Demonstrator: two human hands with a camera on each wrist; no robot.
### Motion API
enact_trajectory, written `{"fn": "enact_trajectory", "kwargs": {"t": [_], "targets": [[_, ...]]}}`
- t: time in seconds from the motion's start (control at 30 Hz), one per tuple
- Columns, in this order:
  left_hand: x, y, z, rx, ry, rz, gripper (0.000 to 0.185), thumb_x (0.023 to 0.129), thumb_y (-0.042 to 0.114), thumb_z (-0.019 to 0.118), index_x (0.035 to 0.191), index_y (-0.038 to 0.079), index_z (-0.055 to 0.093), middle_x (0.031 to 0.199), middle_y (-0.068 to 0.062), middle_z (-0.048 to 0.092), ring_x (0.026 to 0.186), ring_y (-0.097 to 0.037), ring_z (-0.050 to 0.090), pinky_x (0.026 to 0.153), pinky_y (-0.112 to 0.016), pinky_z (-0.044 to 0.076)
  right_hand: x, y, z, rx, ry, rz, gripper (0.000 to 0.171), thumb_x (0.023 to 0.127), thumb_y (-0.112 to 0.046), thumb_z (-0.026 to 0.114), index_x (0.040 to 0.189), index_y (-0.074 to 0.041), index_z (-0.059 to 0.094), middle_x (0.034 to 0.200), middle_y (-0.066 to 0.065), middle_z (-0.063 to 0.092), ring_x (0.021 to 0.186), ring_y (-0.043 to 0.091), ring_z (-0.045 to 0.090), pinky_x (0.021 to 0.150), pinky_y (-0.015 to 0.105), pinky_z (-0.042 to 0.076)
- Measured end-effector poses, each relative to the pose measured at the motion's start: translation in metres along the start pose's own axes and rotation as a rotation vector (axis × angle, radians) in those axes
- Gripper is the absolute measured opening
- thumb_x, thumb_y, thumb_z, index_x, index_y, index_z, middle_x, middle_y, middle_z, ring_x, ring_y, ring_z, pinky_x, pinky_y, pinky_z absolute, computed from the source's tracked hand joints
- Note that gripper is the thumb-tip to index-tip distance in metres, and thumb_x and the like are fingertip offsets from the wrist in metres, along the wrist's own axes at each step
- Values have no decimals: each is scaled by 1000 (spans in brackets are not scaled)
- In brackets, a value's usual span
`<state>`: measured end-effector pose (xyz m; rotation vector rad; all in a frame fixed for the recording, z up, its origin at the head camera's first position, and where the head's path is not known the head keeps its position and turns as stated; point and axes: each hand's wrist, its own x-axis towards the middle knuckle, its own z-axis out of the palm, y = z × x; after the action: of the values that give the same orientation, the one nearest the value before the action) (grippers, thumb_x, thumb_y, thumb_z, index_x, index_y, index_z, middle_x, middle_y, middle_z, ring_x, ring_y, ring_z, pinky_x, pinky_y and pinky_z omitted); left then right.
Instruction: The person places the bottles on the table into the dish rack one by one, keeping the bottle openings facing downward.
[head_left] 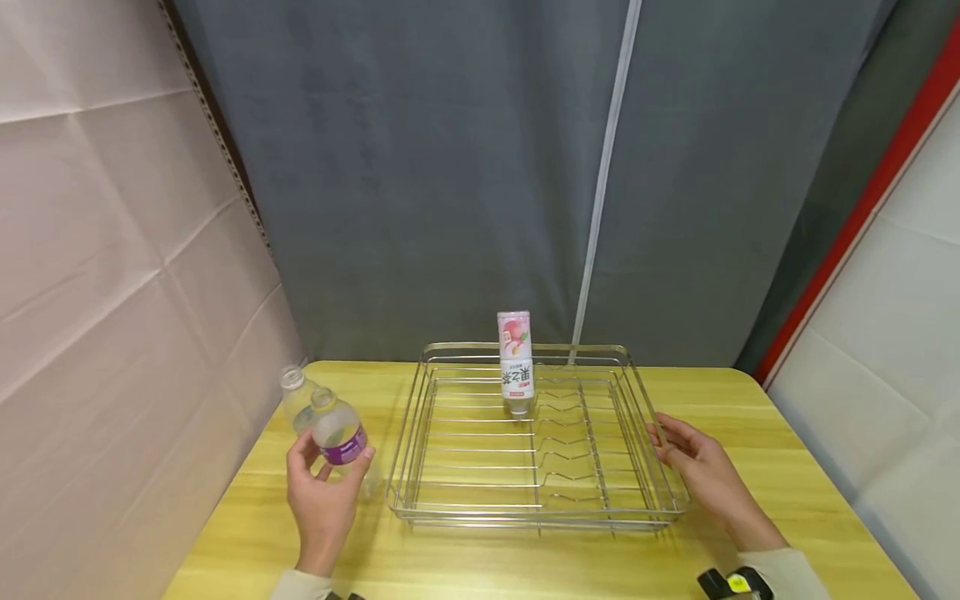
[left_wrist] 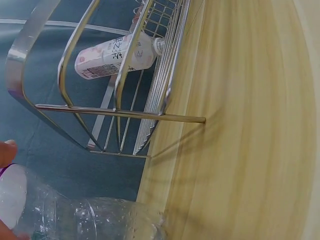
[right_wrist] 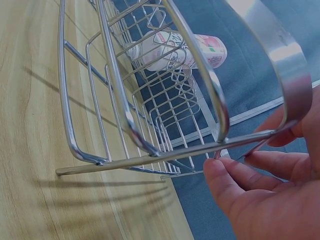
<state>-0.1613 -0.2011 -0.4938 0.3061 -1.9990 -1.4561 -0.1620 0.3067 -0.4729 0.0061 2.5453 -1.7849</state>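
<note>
My left hand (head_left: 321, 504) grips a clear plastic bottle (head_left: 343, 437) with a purple label, left of the wire dish rack. A second clear bottle (head_left: 293, 387) shows partly behind it. At the other side, my right hand (head_left: 699, 467) holds the right end of the wire dish rack (head_left: 480, 345); in the right wrist view its thumb and fingers (right_wrist: 280, 167) close about the metal at the rim. Inside the rack a pink and white drink bottle (head_left: 516, 354) stands upside down, neck toward the wires.
The rack stands on a yellow wood-grain table (head_left: 247, 533). A grey curtain (head_left: 450, 183) hangs at the table's back edge. White fabric walls (head_left: 97, 333) close in on the left and right.
</note>
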Motion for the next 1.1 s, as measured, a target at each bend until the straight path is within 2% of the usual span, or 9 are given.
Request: {"fn": "enact_trajectory", "kwargs": {"t": [0.3, 0.57, 0.8, 0.9, 1.0, 1.1], "targets": [[1, -7, 0, 32, -16, -5, 84, 83, 10, 91, 153, 6, 44, 141, -3, 56, 126, -9, 49, 101, -5, 44, 1, -1, 0, -3, 1, 3, 59, 110, -4, 47, 164, 5, 26, 159, 32, 44, 116, -15, 57, 94, 16, 59], [1, -8, -2, -4, -31, -1, 85, 82, 7, 91, 153, 5, 44, 143, -9, 56, 130, -19, 51, 98, -1, 43, 1, -1, -2, 43, -12, 1, 59, 110, -2, 48, 164, 7, 25, 160, 34, 42, 117, -14, 58, 94, 16, 59], [1, -6, -5, -1, -39, 5, 84, 83, 8, 91, 153, 7, 46, 142, -10, 57, 125, -10, 51, 98, -1, 43, 2, 1, -4, 86, -27, 16, 60, 110, -4, 48, 164, 6, 23, 161, 34, 39, 117, -14, 58, 94, 16, 58], [2, -4, -6, 1, -41, 11, 82, 83, 7, 90, 153, 6, 46, 144, -10, 57, 127, -11, 52, 99, -1, 43, 1, 1, -5, 90, -29, 21, 61, 110, -5, 48, 164, 6, 23, 161, 34, 39, 116, -14, 58, 94, 17, 59], [3, 0, -7, 0, -40, 19, 81, 84, 7, 89, 153, 5, 47, 144, -10, 58, 127, -12, 52, 99, -1, 43, 0, 1, -7, 67, -17, 17, 61, 110, -9, 52, 164, 6, 26, 161, 35, 39, 113, -13, 59, 93, 17, 59], [3, 2, -8, -6, -39, 28, 82, 84, 7, 90, 154, 5, 47, 143, -11, 58, 125, -5, 52, 99, 0, 43, -3, 0, -12, 55, -13, -5, 63, 112, -16, 54, 164, 6, 26, 161, 32, 41, 114, -15, 58, 93, 15, 58]]}}
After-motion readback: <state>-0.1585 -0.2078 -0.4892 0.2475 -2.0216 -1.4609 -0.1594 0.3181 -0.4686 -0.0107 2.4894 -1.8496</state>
